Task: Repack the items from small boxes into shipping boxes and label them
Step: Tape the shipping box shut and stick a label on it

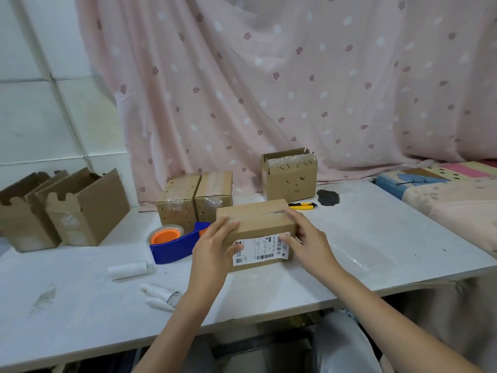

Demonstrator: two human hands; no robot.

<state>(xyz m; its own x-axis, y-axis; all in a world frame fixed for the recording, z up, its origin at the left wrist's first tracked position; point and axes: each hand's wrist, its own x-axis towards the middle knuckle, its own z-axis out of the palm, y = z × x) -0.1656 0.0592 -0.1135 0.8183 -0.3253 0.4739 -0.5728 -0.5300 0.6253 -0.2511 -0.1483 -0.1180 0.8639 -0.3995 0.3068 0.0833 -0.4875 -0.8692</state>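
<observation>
The box [255, 230] sits in the middle of the white surface [376, 238], shut on top with tape along the seam. A white label [261, 250] is stuck on the side that faces the person.

The left hand [215, 246] holds the left end of the box, fingers on top and thumb on the label's edge. The right hand [306, 240] holds the right end the same way, thumb on the label's other edge. So each grip is closed around an end of the box.

The step now looks like pressing the label flat. To do it well, keep the box still and rub the thumbs along the label so no bumps or loose corners stay. The bar lines should stay smooth so they can be read.

Just left of the box lies the blue tape gun [174, 246] with its orange roll. Three small boxes [193, 200] stand behind. A yellow knife [302, 205] lies near the back. Two open boxes [67, 208] wait far left. Paper rolls [129, 269] lie in front.
</observation>
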